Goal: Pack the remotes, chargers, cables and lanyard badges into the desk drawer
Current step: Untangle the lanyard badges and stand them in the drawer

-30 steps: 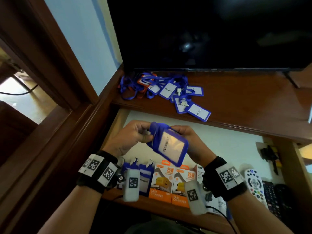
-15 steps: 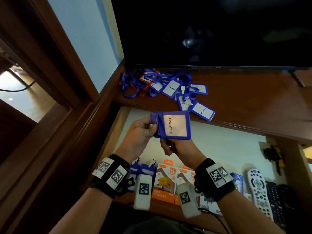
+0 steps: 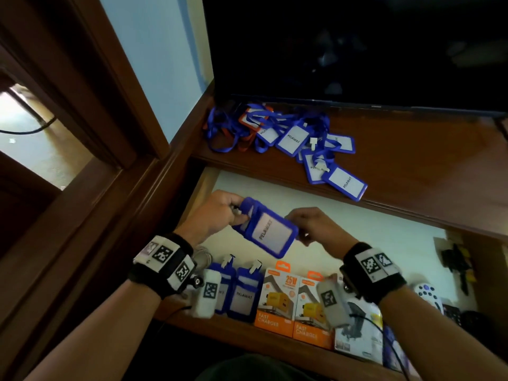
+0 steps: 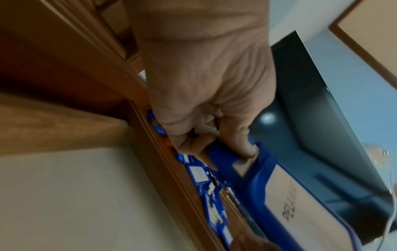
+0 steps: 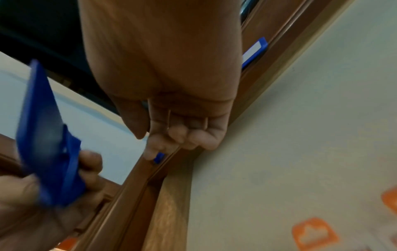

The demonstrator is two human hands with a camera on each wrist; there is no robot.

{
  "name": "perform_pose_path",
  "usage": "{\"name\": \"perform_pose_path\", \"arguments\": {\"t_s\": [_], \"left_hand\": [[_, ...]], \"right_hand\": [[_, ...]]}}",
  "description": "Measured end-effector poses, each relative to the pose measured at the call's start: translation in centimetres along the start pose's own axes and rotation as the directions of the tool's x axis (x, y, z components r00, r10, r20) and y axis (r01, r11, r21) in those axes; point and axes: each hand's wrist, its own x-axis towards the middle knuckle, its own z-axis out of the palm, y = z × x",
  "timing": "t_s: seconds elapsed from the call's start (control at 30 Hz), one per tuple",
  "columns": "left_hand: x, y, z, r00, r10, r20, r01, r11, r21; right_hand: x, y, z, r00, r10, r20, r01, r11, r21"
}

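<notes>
My left hand (image 3: 238, 213) grips the top end of a blue lanyard badge (image 3: 270, 232) marked PELAWAT and holds it tilted above the open drawer (image 3: 371, 232). In the left wrist view the thumb and fingers of this hand (image 4: 225, 146) pinch the badge's slot end (image 4: 257, 178). My right hand (image 3: 302, 237) hovers just off the badge's right corner. The right wrist view shows its fingers (image 5: 171, 135) loosely curled on nothing, with the badge (image 5: 47, 144) apart at the left. More lanyard badges (image 3: 288, 138) lie in a heap on the desk top.
Along the drawer's front stand two blue badges (image 3: 242, 295), two orange charger boxes (image 3: 277, 301), a white box (image 3: 357, 336) and a white remote (image 3: 428, 295) beside dark remotes (image 3: 453, 312). A dark TV (image 3: 357, 45) stands behind the heap. A wooden frame (image 3: 82, 105) rises at left.
The badge has come down and tilted over the drawer. My right hand has let go of its lower edge and shifted right; the left hand still holds the top.
</notes>
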Motion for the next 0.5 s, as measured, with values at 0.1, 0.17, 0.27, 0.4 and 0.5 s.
{"name": "perform_pose_path", "arguments": {"t_s": [0.1, 0.17, 0.27, 0.4, 0.5], "left_hand": [[1.5, -0.8, -0.8, 0.992, -0.027, 0.122, -0.021, 0.929, 0.37], [2.2, -1.4, -0.9, 0.973, -0.095, 0.211, -0.048, 0.81, 0.585], [2.7, -2.3, 0.0, 0.913, -0.223, 0.342, -0.128, 0.639, 0.758], [3.0, -4.7, 1.6, 0.815, -0.332, 0.474, -0.254, 0.531, 0.808], [3.2, -6.7, 2.5, 0.763, -0.357, 0.539, -0.341, 0.487, 0.805]], "right_hand": [[2.9, -1.3, -1.8, 0.999, 0.022, -0.048, -0.029, 0.987, -0.161], [5.4, -2.1, -3.2, 0.991, 0.021, -0.131, -0.053, 0.967, -0.248], [9.3, -3.6, -5.0, 0.944, -0.104, -0.315, -0.007, 0.943, -0.333], [15.0, -5.0, -7.4, 0.861, -0.192, -0.471, -0.129, 0.814, -0.567], [17.5, -5.6, -8.4, 0.812, -0.107, -0.573, -0.255, 0.819, -0.513]]}}
